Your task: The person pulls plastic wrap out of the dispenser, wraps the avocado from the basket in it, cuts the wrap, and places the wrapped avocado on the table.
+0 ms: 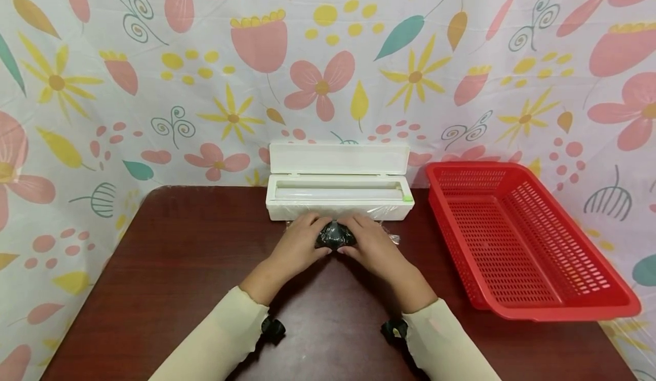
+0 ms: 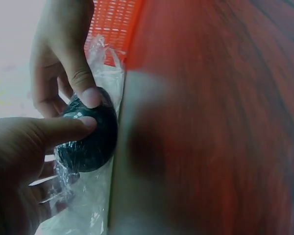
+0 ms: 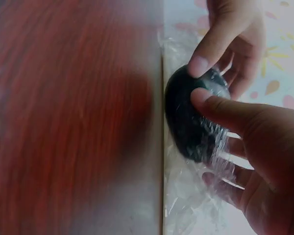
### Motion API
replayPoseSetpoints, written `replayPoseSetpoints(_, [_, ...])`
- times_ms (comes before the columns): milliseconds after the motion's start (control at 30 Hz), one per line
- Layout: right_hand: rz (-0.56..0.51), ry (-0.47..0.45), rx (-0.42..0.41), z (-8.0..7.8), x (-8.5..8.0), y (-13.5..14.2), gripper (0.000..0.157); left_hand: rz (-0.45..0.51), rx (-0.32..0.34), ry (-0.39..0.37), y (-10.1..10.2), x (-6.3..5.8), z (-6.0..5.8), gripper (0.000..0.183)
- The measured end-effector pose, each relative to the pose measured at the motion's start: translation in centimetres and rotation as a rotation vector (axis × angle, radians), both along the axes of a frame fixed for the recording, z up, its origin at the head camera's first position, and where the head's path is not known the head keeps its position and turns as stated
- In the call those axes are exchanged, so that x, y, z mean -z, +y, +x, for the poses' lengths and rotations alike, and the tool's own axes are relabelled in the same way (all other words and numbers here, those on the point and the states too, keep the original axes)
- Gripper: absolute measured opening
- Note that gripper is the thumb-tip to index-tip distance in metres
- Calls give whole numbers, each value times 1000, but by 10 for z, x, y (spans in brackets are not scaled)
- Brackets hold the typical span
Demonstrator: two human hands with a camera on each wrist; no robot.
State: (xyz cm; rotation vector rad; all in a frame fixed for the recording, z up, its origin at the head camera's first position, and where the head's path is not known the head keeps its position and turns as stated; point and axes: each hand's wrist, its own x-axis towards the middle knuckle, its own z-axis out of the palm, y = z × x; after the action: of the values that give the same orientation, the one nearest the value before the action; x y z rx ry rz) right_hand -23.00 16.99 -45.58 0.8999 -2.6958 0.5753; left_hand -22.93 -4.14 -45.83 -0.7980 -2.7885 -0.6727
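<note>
Both hands hold a smooth, dark, oval object (image 1: 335,236) just in front of a white cling film dispenser (image 1: 338,207). My left hand (image 1: 299,241) grips its left end and my right hand (image 1: 371,241) its right end. In the left wrist view, both thumbs press on the dark surface (image 2: 95,144), close to each other. Clear cling film (image 3: 218,152) wraps the far side of the object and bunches over the right hand's fingers in the right wrist view. The fingers behind the object are partly hidden.
The dispenser's lid (image 1: 338,159) stands raised against the flowered cloth (image 1: 318,39), with a film roll (image 1: 338,193) inside. To the right, a red perforated basket (image 1: 461,267) sits on the dark wooden table (image 1: 189,267). Black wrist devices (image 1: 273,330) show below both sleeves.
</note>
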Motion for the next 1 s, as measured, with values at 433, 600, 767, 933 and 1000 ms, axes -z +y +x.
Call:
replayPoseSetpoints(433, [-35, -10, 44, -8, 7, -2, 58, 23, -100, -6, 9, 9, -8, 62])
replayPoseSetpoints(600, [-66, -1, 75, -9, 8, -2, 52, 27, -136, 3, 11, 11, -9, 63])
replayPoseSetpoints(767, [-67, 30, 111, -9, 8, -4, 48, 55, -170, -4, 12, 14, -12, 63])
replayPoseSetpoints(933, [-67, 58, 127, -7, 7, -4, 47, 69, -183, -12, 13, 14, -13, 60])
replayPoseSetpoints(1000, [-63, 62, 128, -7, 8, -5, 47, 55, -191, 4, 13, 14, -12, 58])
